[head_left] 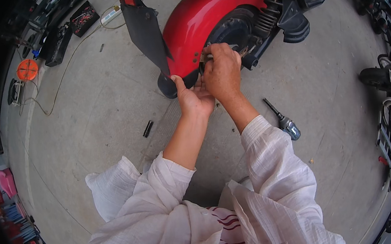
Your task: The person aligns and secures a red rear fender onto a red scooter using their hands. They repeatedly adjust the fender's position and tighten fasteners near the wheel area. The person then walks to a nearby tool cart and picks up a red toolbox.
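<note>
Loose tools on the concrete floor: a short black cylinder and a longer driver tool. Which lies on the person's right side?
The driver tool, with its thin dark shaft and grey-blue handle, lies right of the right hand's forearm. The short black cylinder lies left of the left hand.

The light is soft, even daylight, bright but not hard. The red fender (202,18) carries a pale sheen on its upper curve, without strong glare. Just below the fender, a weak shadow lies on the concrete floor (105,99). Around the fender the picture is sharp. Far from it, toward the rim, lines bend, things smear, and the corners go black.
</note>
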`<state>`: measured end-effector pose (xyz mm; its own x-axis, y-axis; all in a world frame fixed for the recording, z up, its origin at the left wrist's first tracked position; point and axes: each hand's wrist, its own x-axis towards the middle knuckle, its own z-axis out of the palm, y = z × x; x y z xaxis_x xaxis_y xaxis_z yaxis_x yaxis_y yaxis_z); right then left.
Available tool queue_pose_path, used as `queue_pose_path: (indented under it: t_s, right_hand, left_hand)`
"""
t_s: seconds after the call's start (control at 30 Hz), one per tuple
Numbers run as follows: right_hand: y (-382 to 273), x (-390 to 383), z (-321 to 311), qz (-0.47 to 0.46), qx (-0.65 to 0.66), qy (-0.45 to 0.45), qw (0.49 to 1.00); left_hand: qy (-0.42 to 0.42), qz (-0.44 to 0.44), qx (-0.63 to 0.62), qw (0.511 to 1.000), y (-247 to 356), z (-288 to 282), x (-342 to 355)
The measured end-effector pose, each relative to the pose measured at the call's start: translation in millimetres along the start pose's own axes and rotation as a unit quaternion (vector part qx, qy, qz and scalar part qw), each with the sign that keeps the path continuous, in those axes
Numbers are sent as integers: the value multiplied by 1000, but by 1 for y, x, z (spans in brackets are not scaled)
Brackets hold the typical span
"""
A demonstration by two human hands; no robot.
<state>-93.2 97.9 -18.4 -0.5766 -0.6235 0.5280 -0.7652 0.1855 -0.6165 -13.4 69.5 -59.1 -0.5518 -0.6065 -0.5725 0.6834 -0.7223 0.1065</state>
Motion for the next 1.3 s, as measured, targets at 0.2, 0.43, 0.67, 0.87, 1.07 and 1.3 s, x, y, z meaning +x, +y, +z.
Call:
queue_pose_path:
  t_s: [0.2,0.43,0.67,0.87,1.07,1.3]
  right_hand:
    - [1,0,0,2,2,1,1000]
    - [2,0,0,2,6,0,1000]
    - [2,0,1,7,11,-3,1000]
    - [2,-1,1,7,6,-2,1000]
    - [3,-1,0,7,12,-4,1000]
    - [2,-2,0,8,14,-7,1000]
  left_hand:
    - [-1,5,-1,1000,-1,0,0]
    - [3,4,4,1000,-1,0,1]
    - [24,16,11,1000,-1,2,0]
    - [38,10,8,999,-1,5,-1]
    - [31,10,5,999,-1,4,-1]
    - [31,7,1,999,-1,4,-1]
